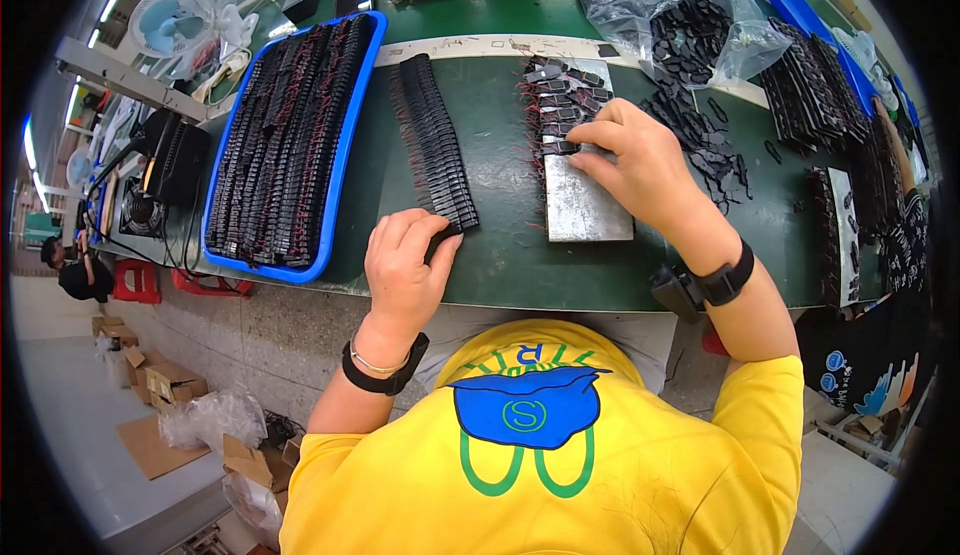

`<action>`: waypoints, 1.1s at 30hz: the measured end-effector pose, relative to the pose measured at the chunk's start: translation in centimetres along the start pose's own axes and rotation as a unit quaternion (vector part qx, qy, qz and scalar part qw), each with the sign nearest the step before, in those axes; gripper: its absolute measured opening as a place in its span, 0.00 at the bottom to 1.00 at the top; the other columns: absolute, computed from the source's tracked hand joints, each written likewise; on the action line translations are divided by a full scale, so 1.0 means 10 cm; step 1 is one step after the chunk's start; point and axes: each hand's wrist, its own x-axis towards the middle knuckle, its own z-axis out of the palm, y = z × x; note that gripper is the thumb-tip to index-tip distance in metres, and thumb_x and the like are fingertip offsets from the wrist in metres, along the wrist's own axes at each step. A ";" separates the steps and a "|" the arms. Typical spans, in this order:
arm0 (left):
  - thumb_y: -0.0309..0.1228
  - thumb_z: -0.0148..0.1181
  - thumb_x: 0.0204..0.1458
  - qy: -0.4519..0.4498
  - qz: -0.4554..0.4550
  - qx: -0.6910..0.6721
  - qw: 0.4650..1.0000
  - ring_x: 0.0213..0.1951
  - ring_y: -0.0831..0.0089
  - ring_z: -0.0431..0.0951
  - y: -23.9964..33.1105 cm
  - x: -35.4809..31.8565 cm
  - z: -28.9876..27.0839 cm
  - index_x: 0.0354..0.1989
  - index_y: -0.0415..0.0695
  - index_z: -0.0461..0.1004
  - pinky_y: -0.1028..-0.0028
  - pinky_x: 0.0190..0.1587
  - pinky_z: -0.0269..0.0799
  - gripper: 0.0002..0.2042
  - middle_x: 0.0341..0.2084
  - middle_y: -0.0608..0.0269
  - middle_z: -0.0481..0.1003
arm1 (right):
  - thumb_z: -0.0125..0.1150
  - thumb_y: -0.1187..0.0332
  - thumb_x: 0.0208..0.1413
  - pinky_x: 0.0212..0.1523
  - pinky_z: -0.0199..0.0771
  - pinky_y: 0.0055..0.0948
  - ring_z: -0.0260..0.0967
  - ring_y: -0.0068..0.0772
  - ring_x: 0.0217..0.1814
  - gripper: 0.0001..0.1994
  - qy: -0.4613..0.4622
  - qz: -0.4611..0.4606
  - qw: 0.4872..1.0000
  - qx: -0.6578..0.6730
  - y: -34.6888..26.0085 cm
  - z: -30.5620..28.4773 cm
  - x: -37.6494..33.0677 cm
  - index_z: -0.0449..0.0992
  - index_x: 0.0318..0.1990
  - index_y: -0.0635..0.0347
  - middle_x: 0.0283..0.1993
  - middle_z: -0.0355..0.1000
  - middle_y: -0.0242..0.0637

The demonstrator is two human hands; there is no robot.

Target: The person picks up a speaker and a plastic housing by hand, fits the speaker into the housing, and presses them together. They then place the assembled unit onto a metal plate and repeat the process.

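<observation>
My left hand (405,265) is closed on a small black part at the near end of a long row of black parts (435,140), which stand packed side by side with thin red wires along their left side. Over a silver metal plate (590,205), my right hand (635,160) pinches a small black part with thumb and forefinger. More small black parts with red wires (560,95) lie on the far half of that plate, their wires sticking out past its left edge. The fingers partly hide both held parts.
A blue tray (213,225) full of wired black parts stands on the green table (500,280) at left. Loose black pieces (700,140) lie right of the plate, below a clear plastic bag (610,5). Another person's arm (890,140) is at far right.
</observation>
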 end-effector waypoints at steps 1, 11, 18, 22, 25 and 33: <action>0.22 0.69 0.36 0.001 0.000 0.002 1.000 0.31 0.61 0.72 0.01 -0.01 -0.02 0.31 0.41 0.75 0.67 0.35 0.68 0.12 0.29 0.59 0.73 | 0.68 0.73 0.43 0.31 0.69 0.30 0.69 0.35 0.31 0.09 0.001 -0.002 1.000 0.001 -0.01 0.02 0.01 0.77 0.34 0.61 0.30 0.68 0.36; 0.22 0.64 0.48 -0.083 -0.246 -0.497 0.828 0.36 0.74 0.77 0.45 0.05 -0.06 0.40 0.37 0.75 0.78 0.37 0.73 0.11 0.38 0.58 0.75 | 0.69 0.77 0.38 0.28 0.68 0.34 0.68 0.41 0.29 0.11 0.019 -0.045 0.999 0.013 -0.53 -0.14 -0.25 0.75 0.33 0.62 0.28 0.68 0.39; 0.22 0.59 0.54 -0.183 -0.353 -0.600 0.694 0.30 0.76 0.79 0.53 0.07 0.08 0.42 0.35 0.75 0.81 0.34 0.75 0.08 0.31 0.59 0.78 | 0.70 0.78 0.34 0.26 0.68 0.34 0.68 0.42 0.28 0.14 0.025 -0.052 0.997 0.055 -0.77 -0.10 -0.59 0.75 0.33 0.63 0.28 0.70 0.39; 0.23 0.59 0.54 -0.188 -0.361 -0.579 0.706 0.28 0.78 0.78 0.58 0.03 0.08 0.40 0.35 0.77 0.81 0.31 0.75 0.07 0.28 0.62 0.78 | 0.71 0.78 0.34 0.27 0.70 0.33 0.71 0.42 0.30 0.16 0.022 -0.043 0.996 0.076 -0.81 -0.08 -0.64 0.75 0.35 0.63 0.31 0.72 0.41; 0.25 0.60 0.55 -0.206 -0.371 -0.573 0.701 0.29 0.81 0.77 0.61 0.01 0.06 0.39 0.36 0.77 0.81 0.32 0.74 0.07 0.29 0.65 0.77 | 0.71 0.77 0.35 0.28 0.72 0.33 0.73 0.42 0.31 0.17 0.013 -0.042 0.995 0.091 -0.81 -0.07 -0.70 0.75 0.36 0.64 0.32 0.74 0.41; 0.19 0.66 0.45 -0.076 0.015 -0.275 0.958 0.31 0.71 0.78 0.60 0.04 0.04 0.35 0.39 0.79 0.78 0.33 0.74 0.08 0.30 0.58 0.77 | 0.71 0.77 0.36 0.27 0.74 0.31 0.74 0.40 0.29 0.17 -0.004 -0.034 0.993 0.116 -0.79 -0.03 -0.73 0.77 0.39 0.64 0.30 0.74 0.41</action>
